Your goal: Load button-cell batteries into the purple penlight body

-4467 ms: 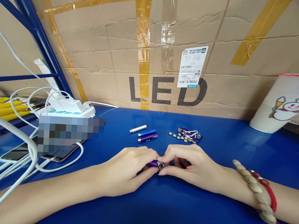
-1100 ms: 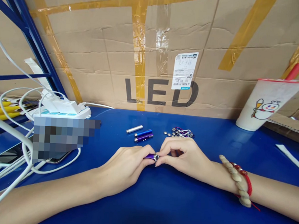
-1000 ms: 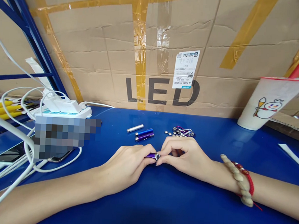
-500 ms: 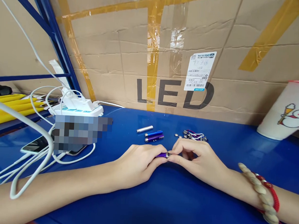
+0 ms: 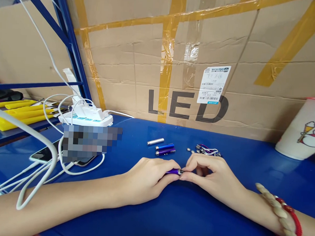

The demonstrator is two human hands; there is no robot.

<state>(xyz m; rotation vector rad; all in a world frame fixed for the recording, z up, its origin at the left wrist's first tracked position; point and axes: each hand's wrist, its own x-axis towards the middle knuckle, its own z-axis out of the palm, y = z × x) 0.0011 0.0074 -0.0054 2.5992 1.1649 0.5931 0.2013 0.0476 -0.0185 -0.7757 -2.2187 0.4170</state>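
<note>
My left hand (image 5: 151, 177) is closed round a small purple metal tube (image 5: 173, 171), whose silvery end points right. Thumb and forefinger of my right hand (image 5: 212, 173) pinch at that silvery end; any small part between them is hidden. Beyond my hands lie a silver tube (image 5: 155, 142), a blue tube (image 5: 164, 146) and another purple tube (image 5: 165, 152), side by side. Right of these are several small round metal pieces (image 5: 192, 152) and a tangle of clips and cords (image 5: 207, 150), just behind my right hand.
A white power strip (image 5: 99, 121) with cables and a phone (image 5: 43, 155) are at the left, cables crossing near my left forearm. A large cardboard box (image 5: 139, 67) stands behind the blue table (image 5: 147, 219). At the right is a white cup (image 5: 301, 132).
The whole view has shifted, so everything appears slightly lower and further right. Both hands keep their hold at the purple tube.
</note>
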